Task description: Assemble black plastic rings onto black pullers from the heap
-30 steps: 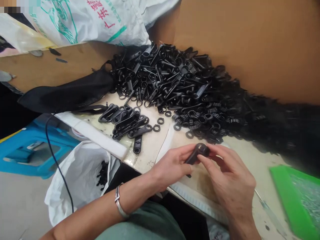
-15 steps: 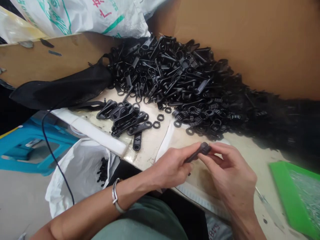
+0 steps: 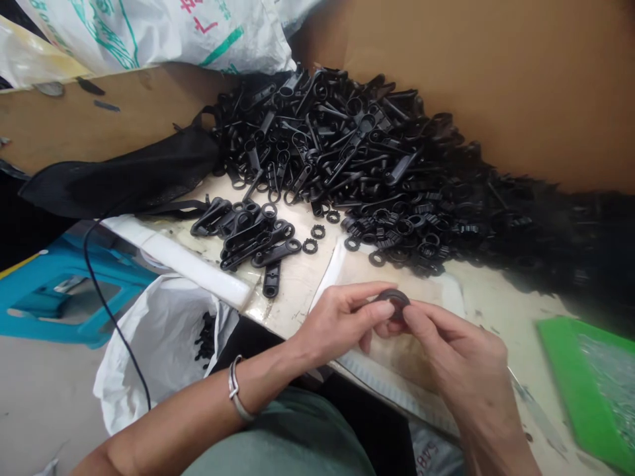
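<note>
My left hand (image 3: 342,324) is closed on a black plastic handle piece (image 3: 395,297), whose round ring end faces up between my hands. Most of its length is covered by the fingers. The thumb and fingers of my right hand (image 3: 459,357) pinch the right side of that ring end. Just beyond my hands lie loose black toothed rings (image 3: 317,231), some apart and others heaped. To the left is a small group of similar black handle pieces (image 3: 262,238).
A large pile of black plastic parts (image 3: 327,139) leans against the cardboard wall (image 3: 496,86). At right sits a green tray (image 3: 560,370) of small clear pieces, with a thin metal tool (image 3: 538,410) beside it. A white sack (image 3: 133,357) holding black parts hangs below the table's left edge, near a blue stool (image 3: 84,297).
The handle piece has been turned in my hands: its ring end was seen edge-on before and now shows its round opening. My right hand has shifted slightly down.
</note>
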`<state>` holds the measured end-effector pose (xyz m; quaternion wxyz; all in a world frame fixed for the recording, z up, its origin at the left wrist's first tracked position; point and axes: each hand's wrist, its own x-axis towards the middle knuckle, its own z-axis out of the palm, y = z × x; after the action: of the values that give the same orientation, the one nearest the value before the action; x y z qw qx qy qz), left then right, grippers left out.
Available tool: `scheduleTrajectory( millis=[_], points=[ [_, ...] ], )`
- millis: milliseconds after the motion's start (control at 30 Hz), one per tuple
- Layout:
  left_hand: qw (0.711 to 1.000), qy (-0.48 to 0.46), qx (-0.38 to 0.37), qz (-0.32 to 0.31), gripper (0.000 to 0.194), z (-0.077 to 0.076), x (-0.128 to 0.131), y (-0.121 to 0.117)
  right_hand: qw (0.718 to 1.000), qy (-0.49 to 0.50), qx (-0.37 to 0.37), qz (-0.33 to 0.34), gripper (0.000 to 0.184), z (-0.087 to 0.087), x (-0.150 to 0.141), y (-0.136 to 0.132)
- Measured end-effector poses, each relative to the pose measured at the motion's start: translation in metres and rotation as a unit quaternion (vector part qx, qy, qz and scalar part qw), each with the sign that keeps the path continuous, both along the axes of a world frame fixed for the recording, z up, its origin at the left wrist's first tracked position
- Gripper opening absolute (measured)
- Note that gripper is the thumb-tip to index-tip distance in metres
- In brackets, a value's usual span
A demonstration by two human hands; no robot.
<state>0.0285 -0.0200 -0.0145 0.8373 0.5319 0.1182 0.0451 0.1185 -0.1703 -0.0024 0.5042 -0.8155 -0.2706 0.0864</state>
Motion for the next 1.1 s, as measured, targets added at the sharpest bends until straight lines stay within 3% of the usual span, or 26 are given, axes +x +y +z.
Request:
scheduleTrajectory(
  millis=[100, 267, 300, 367, 433, 500, 567, 667, 733, 800, 867, 933, 1033, 1100],
  points=[
    [0.999, -0.007, 0.022, 0.026, 0.035, -0.003, -0.001, -0.004, 0.999, -0.039, -0.013, -0.019, 0.030, 0.002, -0.007, 0.004],
    [0.998, -0.022, 0.038, 0.051, 0.029, -0.003, -0.002, -0.010, 0.998, 0.047, -0.042, -0.029, 0.031, -0.006, -0.005, 0.000],
    [0.996, -0.024, 0.062, 0.050, 0.028, -0.002, -0.004, -0.009, 0.997, 0.058, -0.047, -0.032, 0.031, -0.008, -0.003, 0.001],
    [0.981, -0.015, 0.185, 0.051, 0.026, 0.002, -0.010, -0.004, 0.996, 0.069, -0.053, -0.010, 0.032, -0.011, 0.000, 0.005],
    [0.925, 0.005, 0.376, 0.057, 0.024, 0.006, -0.021, 0.005, 0.993, 0.079, -0.057, 0.061, 0.034, -0.011, 0.004, 0.015],
    [0.827, 0.021, 0.558, 0.062, 0.028, 0.012, -0.035, 0.018, 0.986, 0.066, -0.074, 0.132, 0.037, -0.007, 0.011, 0.029],
    [0.720, 0.034, 0.688, 0.088, 0.034, 0.017, -0.048, 0.033, 0.980, -0.008, -0.102, 0.172, 0.037, -0.002, 0.020, 0.047],
    [0.591, 0.072, 0.786, 0.166, 0.031, 0.023, -0.061, 0.058, 0.952, -0.171, -0.136, 0.214, 0.032, 0.003, 0.029, 0.081],
    [0.534, 0.117, 0.814, 0.195, 0.028, 0.023, -0.063, 0.074, 0.915, -0.245, -0.187, 0.259, 0.030, 0.003, 0.029, 0.107],
    [0.497, 0.169, 0.830, 0.187, 0.028, 0.023, -0.062, 0.086, 0.883, -0.279, -0.242, 0.290, 0.030, 0.002, 0.025, 0.129],
    [0.483, 0.206, 0.834, 0.168, 0.032, 0.022, -0.059, 0.095, 0.869, -0.287, -0.274, 0.297, 0.022, 0.000, 0.022, 0.144],
    [0.486, 0.218, 0.831, 0.158, 0.039, 0.023, -0.059, 0.100, 0.867, -0.283, -0.285, 0.295, 0.011, -0.002, 0.022, 0.149],
    [0.523, 0.213, 0.812, 0.145, 0.036, 0.031, -0.060, 0.102, 0.874, -0.265, -0.282, 0.295, 0.016, -0.001, 0.028, 0.137],
    [0.557, 0.203, 0.794, 0.137, 0.026, 0.041, -0.057, 0.105, 0.893, -0.234, -0.251, 0.290, 0.020, 0.002, 0.035, 0.118]
  ],
)
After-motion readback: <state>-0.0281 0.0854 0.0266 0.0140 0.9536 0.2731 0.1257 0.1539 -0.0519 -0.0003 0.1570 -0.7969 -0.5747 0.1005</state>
